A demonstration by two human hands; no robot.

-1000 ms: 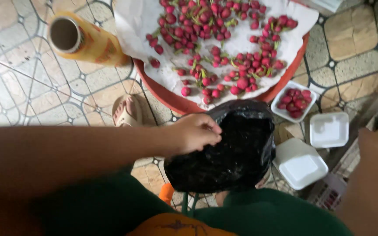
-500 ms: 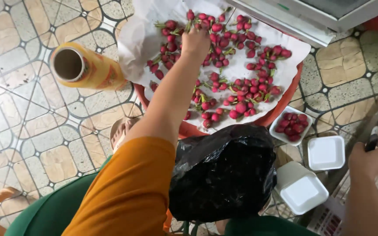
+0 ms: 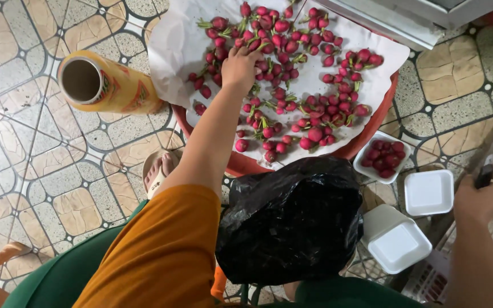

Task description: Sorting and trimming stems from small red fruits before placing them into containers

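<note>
Radishes (image 3: 292, 74) are spread on paper (image 3: 172, 40) over a tray (image 3: 372, 134); a roll (image 3: 106, 85) is laid to its left, a bag (image 3: 292, 219) before it, tubs (image 3: 429, 192) to the right.

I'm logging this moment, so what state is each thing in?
left hand: reaching into the radishes, fingers on them
right hand: closed on a dark tool
black bag: crumpled, mouth not visible
foam tray: filled with radishes
second foam tray: empty
foam tray stack: top one empty
film roll: lying on its side
</note>
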